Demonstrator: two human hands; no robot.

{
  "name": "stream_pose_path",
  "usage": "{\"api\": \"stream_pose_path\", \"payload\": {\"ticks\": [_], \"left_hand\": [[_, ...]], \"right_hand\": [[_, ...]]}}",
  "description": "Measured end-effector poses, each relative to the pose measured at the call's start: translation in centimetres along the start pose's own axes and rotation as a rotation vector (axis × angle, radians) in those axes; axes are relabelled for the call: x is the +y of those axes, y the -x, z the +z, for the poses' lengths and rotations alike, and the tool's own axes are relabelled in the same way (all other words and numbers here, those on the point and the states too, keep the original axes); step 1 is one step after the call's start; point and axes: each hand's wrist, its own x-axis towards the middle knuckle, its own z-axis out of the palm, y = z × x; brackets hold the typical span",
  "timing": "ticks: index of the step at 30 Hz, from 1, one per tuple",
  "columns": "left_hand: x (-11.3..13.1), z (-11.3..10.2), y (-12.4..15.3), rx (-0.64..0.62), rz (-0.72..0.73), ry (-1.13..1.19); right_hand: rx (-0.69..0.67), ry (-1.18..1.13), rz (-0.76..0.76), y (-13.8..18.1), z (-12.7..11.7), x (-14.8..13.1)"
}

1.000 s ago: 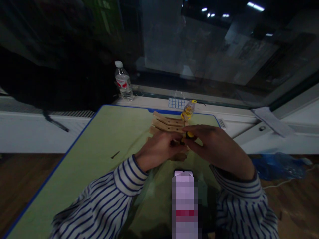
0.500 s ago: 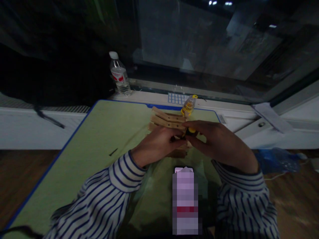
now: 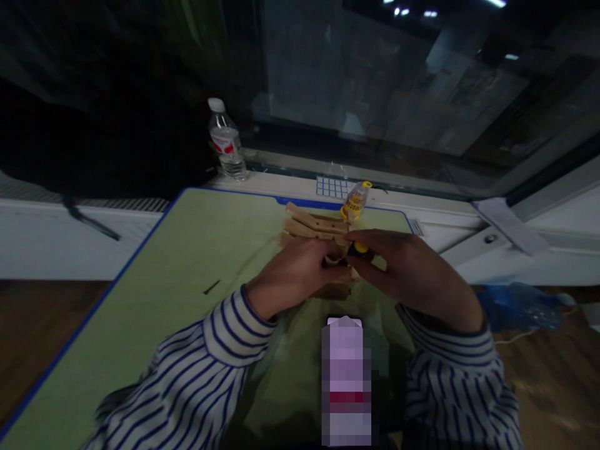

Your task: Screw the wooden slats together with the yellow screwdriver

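On the green table [image 3: 154, 250], the wooden assembly [image 3: 309, 220] lies partly beneath the left hand [image 3: 295, 269], its slats already side by side, though whether all are fastened I cannot tell. The right hand [image 3: 412, 269] has its fingers closed round a yellow-and-black handle [image 3: 360, 247]; the left's bend together, their hold hidden. Work seems unfinished, with a dark strip [image 3: 212, 287] lying loose, apart from the wood

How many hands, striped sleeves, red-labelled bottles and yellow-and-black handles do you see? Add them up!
Left hand and right hand: 2 hands
Left sleeve and right sleeve: 2 striped sleeves
Red-labelled bottle: 1
Yellow-and-black handle: 1
Total: 6
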Motion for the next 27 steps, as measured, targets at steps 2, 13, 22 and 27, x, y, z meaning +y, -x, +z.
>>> {"api": "stream_pose_path", "payload": {"ticks": [2,13,22,27], "left_hand": [[0.04,-0.06,-0.06,-0.006,0.006,0.003],[-0.33,0.22,-0.06,0.013,0.058,0.026],[-0.16,0.04,0.06,0.005,0.096,-0.026],[0.06,0.0,-0.01,0.002,0.065,-0.004]], "right_hand": [[-0.002,0.008,0.026,0.0,-0.06,-0.06],[0.072,-0.011,-0.015,0.36,0.31,-0.02],[0.062,-0.007,-0.045,0.51,-0.13,0.06],[0.042,-0.027,-0.035,0.33,-0.18,-0.11]]}}
